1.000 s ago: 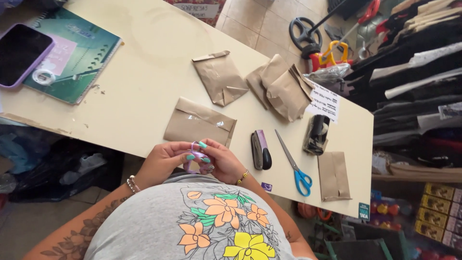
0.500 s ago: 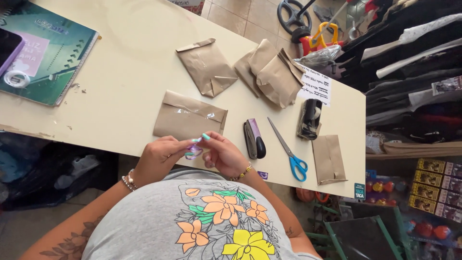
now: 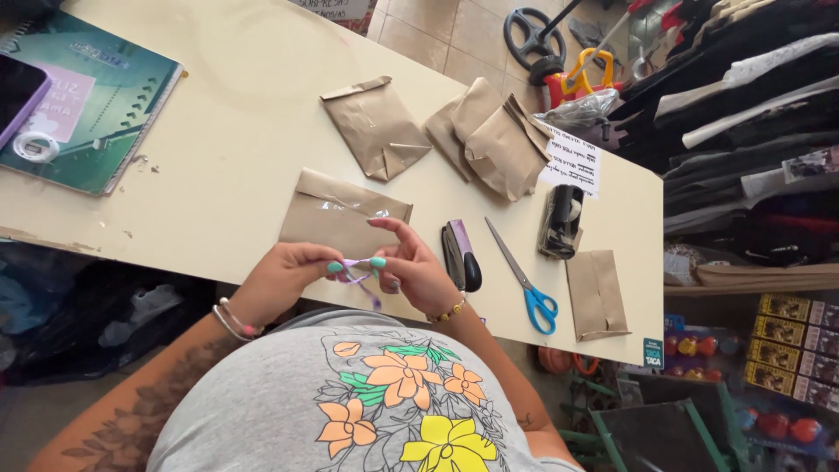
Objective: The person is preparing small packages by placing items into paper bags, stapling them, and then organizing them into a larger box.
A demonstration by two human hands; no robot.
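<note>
My left hand point(image 3: 284, 278) and my right hand point(image 3: 412, 269) meet at the near edge of the cream table point(image 3: 218, 157). Both pinch a thin lilac ribbon point(image 3: 357, 273) stretched between their fingertips, with a loose end hanging down. A flat brown paper packet point(image 3: 336, 216) sealed with clear tape lies just beyond the hands. To the right of my right hand lie a purple and black stapler point(image 3: 460, 254) and blue-handled scissors point(image 3: 524, 281).
More brown paper packets point(image 3: 374, 127) lie further back, with a pile point(image 3: 489, 140) beside a printed paper slip. A black tape dispenser point(image 3: 561, 220) and one small packet point(image 3: 595, 294) sit right. A green notebook point(image 3: 92, 109) with a phone point(image 3: 16, 92) lies far left. Clothes racks stand right.
My hands have moved apart a little and the ribbon is now drawn out between the fingertips. The view has shifted slightly.
</note>
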